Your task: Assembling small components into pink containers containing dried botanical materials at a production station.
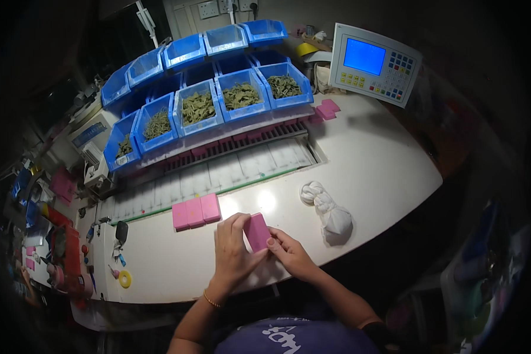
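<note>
Just over the front part of the white table, both my hands hold a small pink box (256, 232), tilted with a broad face turned up. My left hand (232, 246) grips its left side and lower corner, fingers curled and thumb underneath. On the right edge, my right hand (291, 255) pinches the lower corner between thumb and fingers. Three similar pink boxes (195, 212) lie side by side on the table, beyond my left hand. To the right of my hands rests a knotted white cloth bundle (330, 213).
Two tiers of blue bins (242, 93) stand at the back, the lower ones holding greenish, leaf-like bits. Below them runs a slotted, glass-like strip (218, 177). A keypad console (374, 64) stands back right; yellow tape (124, 279) lies left. More pink pieces (327, 110) sit behind.
</note>
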Tool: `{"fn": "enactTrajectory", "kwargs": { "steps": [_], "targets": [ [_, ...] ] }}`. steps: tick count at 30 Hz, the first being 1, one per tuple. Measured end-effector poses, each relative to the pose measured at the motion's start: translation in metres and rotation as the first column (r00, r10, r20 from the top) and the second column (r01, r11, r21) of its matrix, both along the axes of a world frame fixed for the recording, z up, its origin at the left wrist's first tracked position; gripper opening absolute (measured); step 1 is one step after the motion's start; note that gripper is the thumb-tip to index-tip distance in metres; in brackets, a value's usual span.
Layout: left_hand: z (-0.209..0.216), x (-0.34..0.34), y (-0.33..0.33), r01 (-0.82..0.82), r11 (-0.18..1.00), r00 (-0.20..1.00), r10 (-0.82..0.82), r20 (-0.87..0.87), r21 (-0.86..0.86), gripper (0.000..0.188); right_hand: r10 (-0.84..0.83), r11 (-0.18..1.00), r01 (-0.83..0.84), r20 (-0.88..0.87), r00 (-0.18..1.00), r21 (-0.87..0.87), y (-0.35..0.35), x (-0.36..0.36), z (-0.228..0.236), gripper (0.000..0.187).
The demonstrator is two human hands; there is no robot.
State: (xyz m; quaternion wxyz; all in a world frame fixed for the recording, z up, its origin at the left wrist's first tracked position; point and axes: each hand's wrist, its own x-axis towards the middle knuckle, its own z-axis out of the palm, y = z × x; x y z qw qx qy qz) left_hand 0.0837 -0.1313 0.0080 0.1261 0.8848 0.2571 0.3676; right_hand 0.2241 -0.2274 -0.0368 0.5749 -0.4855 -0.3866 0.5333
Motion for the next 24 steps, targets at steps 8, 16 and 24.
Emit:
{"fn": "enactTrajectory", "kwargs": {
  "steps": [8,16,24],
  "targets": [
    [-0.027,-0.035,-0.017,0.443,0.533,0.890,-0.167,0.424,-0.720,0.057,0.153,0.988,-0.156,-0.106,0.982,-0.019,-0.010,-0.008,-0.002,0.047],
    [-0.012,-0.029,-0.040,0.148,0.942,0.982,-0.105,0.155,-0.300,0.045,0.108,0.994,-0.106,-0.042,0.993,0.034,-0.019,-0.015,0.011,0.053],
    [-0.026,-0.035,-0.041,0.204,0.898,0.967,-0.124,0.220,-0.390,0.047,-0.163,0.985,0.169,-0.162,0.973,0.023,-0.024,-0.018,-0.010,0.051]
  ]
}}
